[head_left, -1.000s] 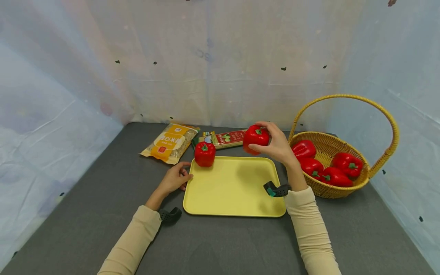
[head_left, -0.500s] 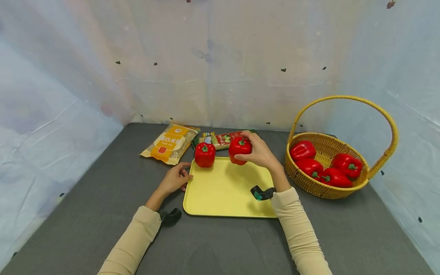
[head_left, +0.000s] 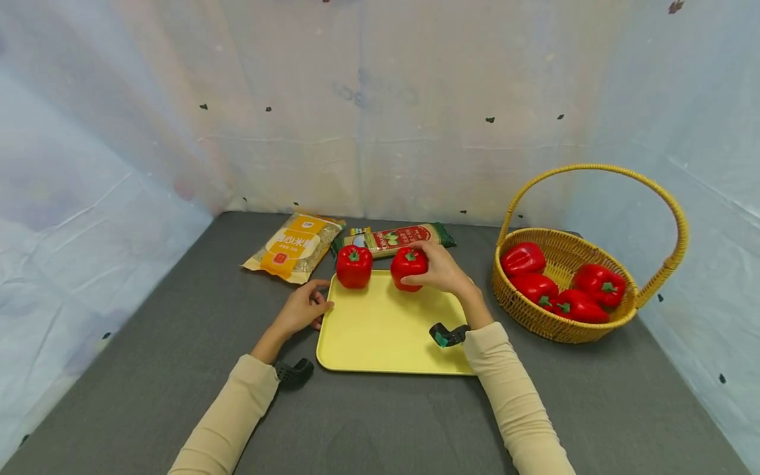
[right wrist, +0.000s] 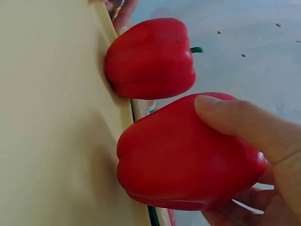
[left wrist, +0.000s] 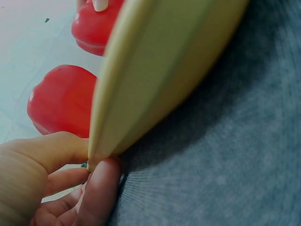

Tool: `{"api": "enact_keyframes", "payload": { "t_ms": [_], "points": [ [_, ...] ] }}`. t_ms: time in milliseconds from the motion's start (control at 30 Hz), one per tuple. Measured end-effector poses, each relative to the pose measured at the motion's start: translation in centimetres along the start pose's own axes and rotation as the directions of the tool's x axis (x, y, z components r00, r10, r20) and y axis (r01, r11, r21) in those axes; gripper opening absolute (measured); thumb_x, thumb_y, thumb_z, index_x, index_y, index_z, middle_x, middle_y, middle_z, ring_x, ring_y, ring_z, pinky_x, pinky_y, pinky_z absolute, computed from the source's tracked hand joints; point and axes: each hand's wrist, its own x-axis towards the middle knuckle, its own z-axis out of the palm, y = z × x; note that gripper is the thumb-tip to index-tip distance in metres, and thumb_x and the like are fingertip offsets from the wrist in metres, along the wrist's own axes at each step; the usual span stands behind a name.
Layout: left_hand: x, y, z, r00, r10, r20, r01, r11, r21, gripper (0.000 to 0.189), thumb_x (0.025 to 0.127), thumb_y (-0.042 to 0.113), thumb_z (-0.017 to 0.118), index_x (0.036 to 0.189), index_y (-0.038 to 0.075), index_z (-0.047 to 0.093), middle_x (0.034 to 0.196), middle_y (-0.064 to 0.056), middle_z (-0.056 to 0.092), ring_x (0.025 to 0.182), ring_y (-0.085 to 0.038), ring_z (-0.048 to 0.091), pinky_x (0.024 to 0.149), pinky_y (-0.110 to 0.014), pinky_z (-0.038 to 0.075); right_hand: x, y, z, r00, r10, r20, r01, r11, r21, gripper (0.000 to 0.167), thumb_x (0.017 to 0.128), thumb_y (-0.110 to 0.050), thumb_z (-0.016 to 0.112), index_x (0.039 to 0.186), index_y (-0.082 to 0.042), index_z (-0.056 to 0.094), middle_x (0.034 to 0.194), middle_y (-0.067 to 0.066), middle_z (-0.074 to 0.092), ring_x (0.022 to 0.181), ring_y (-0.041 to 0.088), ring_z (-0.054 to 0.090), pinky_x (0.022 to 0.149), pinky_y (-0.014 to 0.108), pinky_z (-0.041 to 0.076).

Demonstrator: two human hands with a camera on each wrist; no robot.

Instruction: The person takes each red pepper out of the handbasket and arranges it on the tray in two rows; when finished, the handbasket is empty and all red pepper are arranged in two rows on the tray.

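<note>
My right hand (head_left: 442, 269) holds a red bell pepper (head_left: 408, 269), stem up, over the back of the yellow tray (head_left: 380, 336). In the right wrist view, the thumb lies along one side of this pepper (right wrist: 183, 155) and fingers curl behind it; whether its base touches the tray I cannot tell. A second bell pepper (head_left: 353, 267) stands upright at the tray's back left corner. Beside it, my left hand (head_left: 299, 309) is at the tray's left edge. The left wrist view shows the thumb and index finger (left wrist: 66, 149) pinching the tray's rim (left wrist: 110, 84).
To the right stands a wicker basket (head_left: 528, 320) with a tall handle and several red peppers (head_left: 578, 307) inside. Behind the tray lie an orange-labelled bag of grain (head_left: 297, 245) and a long green-ended packet (head_left: 398, 239). A grey cloth (head_left: 380, 422) covers the table.
My right hand has carried its bell pepper left and down, from above the tray's back right to beside the standing pepper. The left hand has stayed at the tray's edge.
</note>
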Motion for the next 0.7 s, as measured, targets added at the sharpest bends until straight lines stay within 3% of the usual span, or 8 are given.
{"api": "enact_keyframes", "payload": {
  "t_ms": [700],
  "points": [
    [0.1, -0.1, 0.0, 1.000, 0.000, 0.004, 0.000, 1.000, -0.002, 0.048, 0.087, 0.013, 0.066, 0.130, 0.005, 0.047, 0.079, -0.011, 0.054, 0.055, -0.019, 0.056, 0.048, -0.035, 0.054, 0.6, 0.8, 1.4, 0.999, -0.024, -0.028, 0.024, 1.000, -0.003, 0.080, 0.073, -0.029, 0.080, 0.139, -0.007, 0.041, 0.135, 0.014, 0.045, 0.124, 0.032, 0.040, 0.096, 0.050, 0.043]
  ]
}}
